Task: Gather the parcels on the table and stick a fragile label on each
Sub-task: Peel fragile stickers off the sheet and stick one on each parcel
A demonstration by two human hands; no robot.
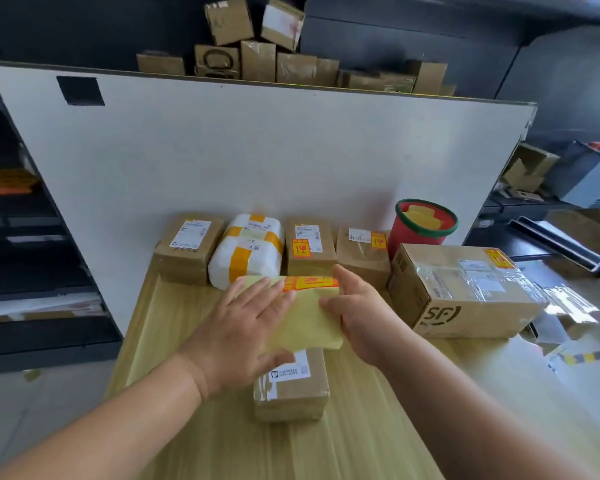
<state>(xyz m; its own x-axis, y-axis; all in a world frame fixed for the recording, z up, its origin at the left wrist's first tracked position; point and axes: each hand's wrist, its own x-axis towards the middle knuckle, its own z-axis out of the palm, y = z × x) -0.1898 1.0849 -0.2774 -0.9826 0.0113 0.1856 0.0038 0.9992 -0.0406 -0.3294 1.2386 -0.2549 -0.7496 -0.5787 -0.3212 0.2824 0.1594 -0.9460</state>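
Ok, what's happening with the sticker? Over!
Left hand flat on yellow sheet; right hand pinching its edge. Fragile label at sheet's top, not yet on near parcel. Nothing in the way.

Upright across the far side, a large white board [257,150], with a black square [80,91] near its top left corner. Behind and above it, a heap of brown cardboard boxes [257,60], some taped. In front of the board toward the right, a red bucket [413,237] with a green rim, yellow paper scraps [421,216] inside. At the left, dark shelving [21,244] with something orange [4,184] on one level. At the far right, an open carton [530,168], a grey box [582,174], a metal channel [558,244]; nearer, black-and-yellow striped tape [589,356].
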